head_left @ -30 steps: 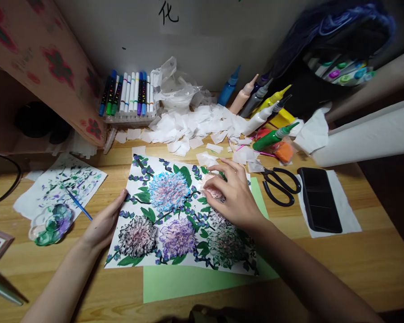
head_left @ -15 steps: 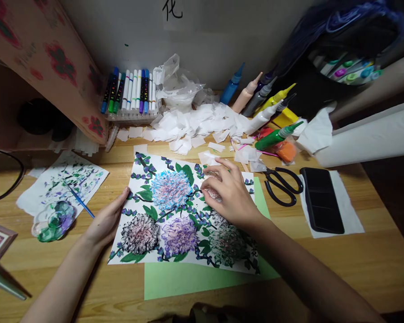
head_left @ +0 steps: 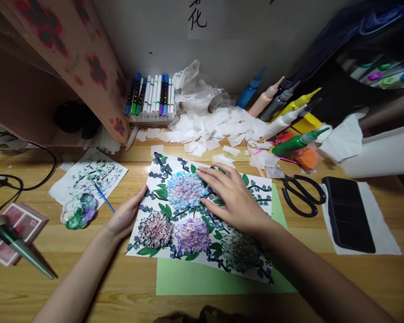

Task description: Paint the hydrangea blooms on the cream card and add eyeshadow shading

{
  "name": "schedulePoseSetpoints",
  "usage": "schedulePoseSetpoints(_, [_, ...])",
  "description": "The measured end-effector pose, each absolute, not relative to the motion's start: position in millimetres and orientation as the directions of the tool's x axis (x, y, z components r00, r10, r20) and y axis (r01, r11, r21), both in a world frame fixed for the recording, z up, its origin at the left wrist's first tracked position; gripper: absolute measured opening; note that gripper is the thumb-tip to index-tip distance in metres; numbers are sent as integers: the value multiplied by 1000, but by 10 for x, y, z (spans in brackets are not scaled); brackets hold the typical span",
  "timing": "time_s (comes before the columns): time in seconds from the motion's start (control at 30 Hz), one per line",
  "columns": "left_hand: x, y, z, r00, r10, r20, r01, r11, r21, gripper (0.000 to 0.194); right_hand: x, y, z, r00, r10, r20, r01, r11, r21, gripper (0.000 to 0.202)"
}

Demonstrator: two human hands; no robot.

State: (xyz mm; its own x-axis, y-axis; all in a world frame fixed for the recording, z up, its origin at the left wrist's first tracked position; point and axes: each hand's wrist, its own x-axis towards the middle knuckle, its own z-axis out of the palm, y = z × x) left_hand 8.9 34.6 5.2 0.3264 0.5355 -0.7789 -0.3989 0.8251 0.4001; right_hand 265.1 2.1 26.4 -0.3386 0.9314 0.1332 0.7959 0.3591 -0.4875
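A white sheet with a flower picture [head_left: 175, 220] lies over a green sheet [head_left: 188, 282]. Its raised, ruffled blooms show blue, black, purple and dark green edges among painted leaves and branches. My left hand [head_left: 126, 215] grips the picture's left edge, thumb on top and the other fingers hidden below. Spread over the upper middle of the picture is my right hand [head_left: 230, 193], its fingers apart and nothing in it. Its fingertips reach the right side of the blue bloom [head_left: 186, 189]; whether they press on it I cannot tell. My right forearm hides part of the picture's lower right.
Behind the picture lie torn white paper pieces [head_left: 212, 128], a marker rack [head_left: 151, 96] and paint bottles [head_left: 269, 96]. Black-handled scissors [head_left: 303, 195] and a black case [head_left: 348, 213] are right. A brush [head_left: 103, 195], palette [head_left: 79, 211] and cable [head_left: 52, 168] are left.
My right hand has moved left across the picture and flattened, from curled fingers to spread ones. The camera view has shifted left. My left hand stays at the picture's left edge.
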Motion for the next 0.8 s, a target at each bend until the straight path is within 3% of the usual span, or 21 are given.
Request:
schedulePoseSetpoints(0.6, [88,342,55,252,565,-786,-411,798,441,39,2579,-64,256,-523,849,74,744,498,-446,52])
schedulePoseSetpoints(0.8, [77,347,53,328,555,-764,-408,813,416,42,2902,-138,246,-270,939,213,809,341,-479,43])
